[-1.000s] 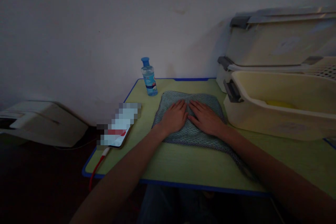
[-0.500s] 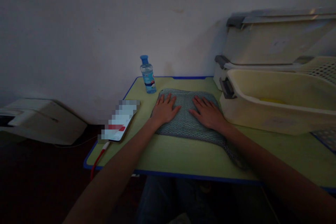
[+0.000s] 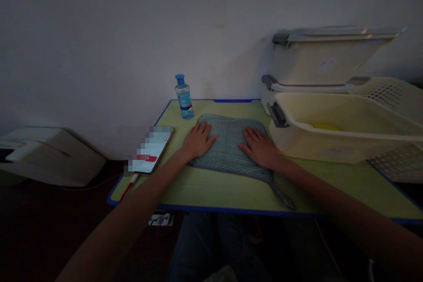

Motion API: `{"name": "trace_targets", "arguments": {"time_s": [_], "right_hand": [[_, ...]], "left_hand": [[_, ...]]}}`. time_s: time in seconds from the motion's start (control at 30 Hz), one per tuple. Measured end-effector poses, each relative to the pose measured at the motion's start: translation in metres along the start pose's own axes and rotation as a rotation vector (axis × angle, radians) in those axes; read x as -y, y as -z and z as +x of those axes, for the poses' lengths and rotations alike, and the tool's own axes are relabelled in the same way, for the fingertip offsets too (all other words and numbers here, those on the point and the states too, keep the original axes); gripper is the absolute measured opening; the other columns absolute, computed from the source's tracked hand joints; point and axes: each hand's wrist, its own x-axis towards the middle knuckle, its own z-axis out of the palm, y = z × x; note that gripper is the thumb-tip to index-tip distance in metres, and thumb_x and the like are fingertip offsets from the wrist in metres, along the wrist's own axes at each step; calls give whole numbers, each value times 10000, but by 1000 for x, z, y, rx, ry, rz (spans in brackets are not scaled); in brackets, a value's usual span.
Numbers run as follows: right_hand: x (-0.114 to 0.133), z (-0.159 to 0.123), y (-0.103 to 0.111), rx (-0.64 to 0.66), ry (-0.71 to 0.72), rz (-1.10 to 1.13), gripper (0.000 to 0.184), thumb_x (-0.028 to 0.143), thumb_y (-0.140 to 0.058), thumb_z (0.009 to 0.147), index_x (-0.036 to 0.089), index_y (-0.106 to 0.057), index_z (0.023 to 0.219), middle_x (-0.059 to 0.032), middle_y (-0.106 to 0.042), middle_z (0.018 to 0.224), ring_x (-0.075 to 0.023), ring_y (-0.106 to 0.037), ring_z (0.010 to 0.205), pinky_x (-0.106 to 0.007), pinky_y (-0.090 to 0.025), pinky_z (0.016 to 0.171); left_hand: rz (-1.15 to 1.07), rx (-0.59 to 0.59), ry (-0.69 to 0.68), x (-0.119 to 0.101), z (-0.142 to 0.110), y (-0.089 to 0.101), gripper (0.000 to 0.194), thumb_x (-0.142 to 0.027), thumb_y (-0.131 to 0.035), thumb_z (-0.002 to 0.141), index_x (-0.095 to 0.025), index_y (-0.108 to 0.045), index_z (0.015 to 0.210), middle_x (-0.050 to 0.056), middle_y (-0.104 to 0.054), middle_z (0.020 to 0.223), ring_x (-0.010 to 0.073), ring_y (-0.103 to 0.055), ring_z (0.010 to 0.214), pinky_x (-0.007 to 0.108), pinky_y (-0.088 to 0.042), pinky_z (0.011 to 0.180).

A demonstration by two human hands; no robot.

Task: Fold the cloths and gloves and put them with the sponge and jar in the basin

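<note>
A grey-green patterned cloth (image 3: 228, 141) with a dark checked edge and a hanging loop lies flat on the table (image 3: 211, 189). My left hand (image 3: 197, 141) rests palm down on its left part, fingers spread. On its right part lies my right hand (image 3: 259, 147), also flat with the fingers apart. Neither hand grips anything. The loop of the cloth (image 3: 284, 196) trails toward the front edge, beside my right forearm.
Behind the cloth, left, stands a blue-capped bottle (image 3: 184, 99). A lit phone (image 3: 155, 147) with a red cable lies at the table's left side. On the right are an open cream bin (image 3: 317, 145) holding something yellow and lidded boxes (image 3: 313, 61). Behind everything rises a wall (image 3: 132, 31).
The camera view has shifted slightly, so the bins appear further left and lower. My left hand sits slightly further left on the cloth. Both hands remain flat.
</note>
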Motion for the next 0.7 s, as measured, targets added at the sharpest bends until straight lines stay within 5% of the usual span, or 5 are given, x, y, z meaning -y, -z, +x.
{"name": "trace_targets", "arguments": {"time_s": [0.17,0.27,0.4,0.53,0.7], "right_hand": [[7,0,13,-24,49,7,596,402,-277,908,9,-388,1341,-200,-373,1412,-322,-357,1298,-458,-318,1046],[20,17,21,-89,94,15,507,247,-258,903,16,-403,1331,-185,-417,1389,-254,-395,1284,-379,-305,1066],[34,44,14,-145,86,32,525,190,-184,908,-6,-324,1374,-173,-355,1432,-225,-317,1332,-369,-253,1093],[29,55,-4,-112,53,47,546,322,-205,925,72,-329,1394,-122,-325,1456,-261,-287,1343,-442,-262,1083],[13,55,-8,-64,-21,59,631,513,-188,913,158,-269,1429,-75,-255,1493,-302,-228,1360,-489,-214,1091]], "left_hand": [[66,-21,-46,-8,3,21,511,-363,-272,919,-40,-454,1271,211,-442,1359,332,-381,1282,504,-240,1064],[52,-50,-85,-18,24,33,441,-258,-253,916,-11,-545,1135,226,-563,1205,289,-488,1191,450,-296,1044],[18,-38,-151,-32,50,23,429,-218,-228,925,-90,-482,1247,126,-474,1355,174,-403,1280,295,-299,1056],[-6,-23,-103,-32,55,2,513,-322,-187,941,-96,-316,1383,122,-291,1476,255,-274,1355,416,-273,1076],[-62,-2,-17,-13,55,-1,573,-462,-209,923,-170,-284,1410,88,-241,1499,286,-233,1369,450,-222,1094]]}}
